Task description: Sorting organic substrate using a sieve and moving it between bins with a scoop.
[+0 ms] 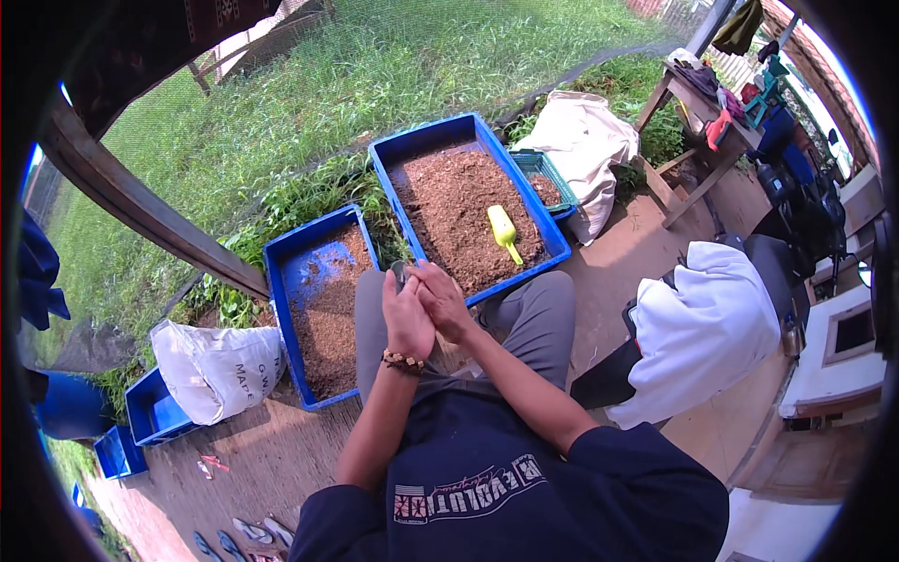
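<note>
My hands meet above my lap, close to the near edge of the large blue tray (560,245). My left hand (409,320), with a beaded bracelet at its wrist, is closed around a small dark object (400,273) whose kind I cannot make out. Against its fingers presses my right hand (444,302), fingers bent together; what they hold is hidden. Brown crumbly material (449,201) fills much of the large tray, and a yellow-green scoop (502,228) lies on it. To the left, a second blue tray (309,385) holds more of this material, with part of its bottom bare.
A green basket (562,192) and a pale cloth sack (585,131) adjoin the large tray. White cloth (707,328) covers something at right, near a wooden table (698,108). On the left are a white sack (217,370), a small blue tray (154,412) and sandals (253,532).
</note>
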Motion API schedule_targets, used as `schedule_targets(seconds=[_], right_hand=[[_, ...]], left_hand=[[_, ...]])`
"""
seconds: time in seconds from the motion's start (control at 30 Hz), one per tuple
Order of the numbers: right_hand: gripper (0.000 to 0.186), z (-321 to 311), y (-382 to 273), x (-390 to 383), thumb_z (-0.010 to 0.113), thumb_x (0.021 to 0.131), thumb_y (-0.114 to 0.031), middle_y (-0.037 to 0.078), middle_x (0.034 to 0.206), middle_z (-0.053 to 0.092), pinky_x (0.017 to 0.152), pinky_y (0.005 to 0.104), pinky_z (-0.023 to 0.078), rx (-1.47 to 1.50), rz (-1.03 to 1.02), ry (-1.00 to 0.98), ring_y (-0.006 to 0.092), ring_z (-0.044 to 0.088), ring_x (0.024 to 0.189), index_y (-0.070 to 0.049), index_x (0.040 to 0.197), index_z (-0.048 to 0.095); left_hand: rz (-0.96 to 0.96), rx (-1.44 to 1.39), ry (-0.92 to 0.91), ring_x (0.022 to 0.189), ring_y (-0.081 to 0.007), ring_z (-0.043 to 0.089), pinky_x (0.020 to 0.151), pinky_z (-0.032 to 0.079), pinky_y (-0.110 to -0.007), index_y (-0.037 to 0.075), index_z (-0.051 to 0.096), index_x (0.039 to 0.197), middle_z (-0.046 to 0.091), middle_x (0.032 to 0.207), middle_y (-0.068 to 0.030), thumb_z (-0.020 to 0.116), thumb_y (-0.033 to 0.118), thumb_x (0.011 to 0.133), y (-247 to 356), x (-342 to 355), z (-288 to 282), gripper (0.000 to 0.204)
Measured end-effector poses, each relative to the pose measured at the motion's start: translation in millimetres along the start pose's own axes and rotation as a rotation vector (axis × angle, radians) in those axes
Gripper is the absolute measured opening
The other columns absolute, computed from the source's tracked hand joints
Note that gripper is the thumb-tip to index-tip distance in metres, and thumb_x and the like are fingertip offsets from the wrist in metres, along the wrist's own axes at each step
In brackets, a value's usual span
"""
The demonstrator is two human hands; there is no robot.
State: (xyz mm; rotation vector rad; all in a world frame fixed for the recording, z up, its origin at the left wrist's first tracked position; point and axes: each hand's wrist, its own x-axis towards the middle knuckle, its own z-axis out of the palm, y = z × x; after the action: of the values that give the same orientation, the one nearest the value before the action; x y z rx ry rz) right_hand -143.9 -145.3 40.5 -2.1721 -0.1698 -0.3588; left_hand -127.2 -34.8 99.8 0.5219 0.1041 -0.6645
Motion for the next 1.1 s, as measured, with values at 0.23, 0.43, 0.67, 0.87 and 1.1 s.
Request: schedule_targets(seconds=[0.23,0.43,0.67,0.87,1.1], right_hand=[[0.061,1.0,-137.1,-4.8,0.043,0.097,-0.042,0.022,0.141,0.044,0.112,0.0405,0.027,0.717,0.251,-0.014,0.0339,0.04,0.133,-0.004,0.144,0.035],[0.063,21.8,-70.8,-6.5,0.043,0.097,-0.044,0.024,0.141,0.043,0.111,0.0436,0.026,-0.065,-0.058,-0.216,0.0358,0.039,0.134,-0.005,0.145,0.034],[0.057,31.0,-5.1,-22.6,0.038,0.101,-0.04,0.022,0.135,0.051,0.11,0.0335,0.031,0.693,0.535,-0.092,0.0283,0.046,0.13,0.004,0.136,0.044],[0.062,-18.8,-148.3,-1.9,0.034,0.102,-0.037,0.017,0.15,0.035,0.115,0.0378,0.024,0.999,0.303,0.1,0.0304,0.035,0.139,0.0,0.15,0.02],[0.063,-8.0,-56.9,-2.9,0.042,0.096,-0.047,0.017,0.148,0.04,0.112,0.0399,0.028,-0.017,-0.046,-0.048,0.0292,0.04,0.136,-0.004,0.142,0.042]], left_hand=[[0.474,0.434,0.28,0.146,-0.0302,0.019,0.119,0.012,-0.04,0.006,0.022,0.151,0.024,0.157,-0.0133,0.029,0.052,0.1,-5.4,-16.3,-19.5,0.069],[0.036,0.075,-0.186,0.143,-0.0339,0.024,0.116,0.013,-0.051,0.018,0.029,0.151,0.025,0.157,-0.0134,0.03,0.062,0.095,20.5,-21.5,-69.4,0.072],[0.871,0.873,0.112,0.142,-0.0298,0.03,0.117,0.015,-0.044,0.006,0.036,0.146,0.033,0.153,-0.016,0.03,0.052,0.098,32.4,-40.6,45.2,0.067],[0.776,1.335,0.175,0.135,-0.0301,0.039,0.112,0.027,-0.043,0.006,0.045,0.14,0.042,0.147,-0.0131,0.027,0.044,0.101,27.6,-5.7,-26.7,0.058],[0.003,-0.132,0.1,0.14,-0.0296,0.032,0.113,0.028,-0.043,0.005,0.026,0.149,0.029,0.155,-0.0112,0.031,0.049,0.101,24.0,-21.2,3.5,0.066]])
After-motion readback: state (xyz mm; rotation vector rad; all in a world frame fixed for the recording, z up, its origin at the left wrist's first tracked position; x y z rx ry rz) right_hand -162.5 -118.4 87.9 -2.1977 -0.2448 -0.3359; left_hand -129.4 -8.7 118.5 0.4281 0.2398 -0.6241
